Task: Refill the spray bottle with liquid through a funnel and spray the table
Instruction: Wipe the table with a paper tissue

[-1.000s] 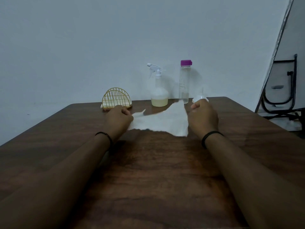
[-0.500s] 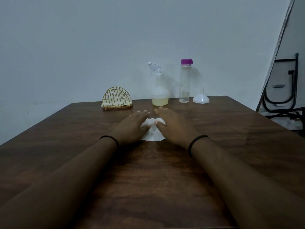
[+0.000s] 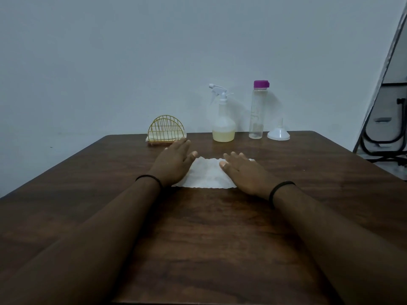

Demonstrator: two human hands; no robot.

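A plain pale wall backs the dark wooden tabletop [image 3: 209, 238] I'm looking down on. Along its far edge stand the spray bottle [image 3: 222, 119], trigger head on and a shallow layer of yellowish liquid in its base, then a tall clear bottle [image 3: 257, 111] with a purple cap that looks nearly empty, and a white funnel [image 3: 278, 133] resting wide mouth down just to the right. A yellow wire napkin holder [image 3: 165, 131] sits further left.

My left hand [image 3: 174, 164] and right hand [image 3: 244, 172] both lie flat with fingers straight, pressing the two ends of a white paper napkin [image 3: 208, 173] spread on the wood between them. Neither hand holds anything.

I judge the refilling is done, since the funnel is set aside and both bottles are closed; the napkin suggests the wiping stage around the spraying. Whether the tabletop is wet I cannot tell. The next move probably calls for gathering the napkin under one palm and sweeping it across the wood, or reaching forward past it for the spray bottle without knocking the funnel.
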